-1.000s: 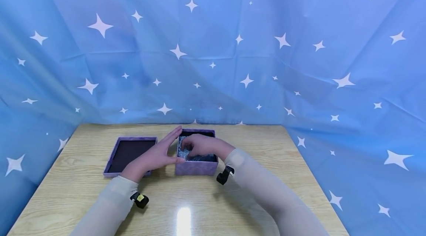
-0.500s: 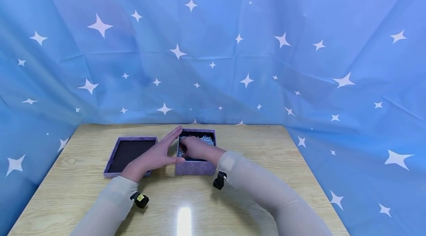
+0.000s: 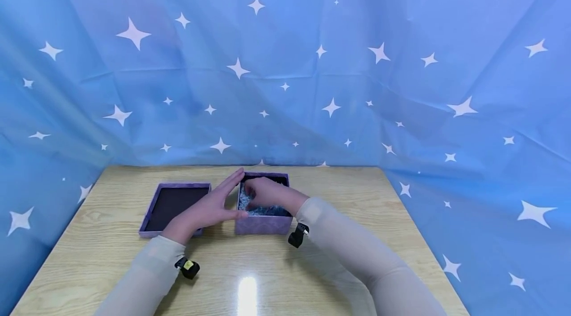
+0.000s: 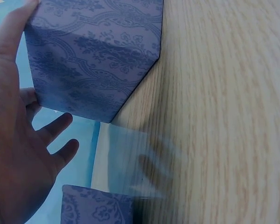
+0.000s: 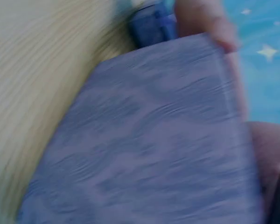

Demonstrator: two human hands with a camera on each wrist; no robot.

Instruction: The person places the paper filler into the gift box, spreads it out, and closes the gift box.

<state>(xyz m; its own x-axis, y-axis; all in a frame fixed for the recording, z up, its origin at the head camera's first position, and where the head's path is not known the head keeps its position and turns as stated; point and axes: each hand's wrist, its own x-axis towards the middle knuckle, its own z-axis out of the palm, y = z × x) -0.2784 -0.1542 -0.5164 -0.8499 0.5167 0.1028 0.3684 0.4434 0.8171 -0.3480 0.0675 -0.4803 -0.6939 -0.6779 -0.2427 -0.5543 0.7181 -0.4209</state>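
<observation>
Directly below the nearer right hand (image 3: 266, 194), its grasp indeterminable, lies pale-blue shredded filler (image 3: 244, 201) inside the patterned purple rectangular box (image 3: 262, 226); left hand (image 3: 206, 213) spread, touching box's left side.

Curtained booth: starry backdrop (image 3: 294, 28), wooden table (image 3: 370, 202)

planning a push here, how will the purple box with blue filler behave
The purple box probably keeps its shape, since its walls stand straight. It likely slides rather than tips, sitting flat on the table.
</observation>
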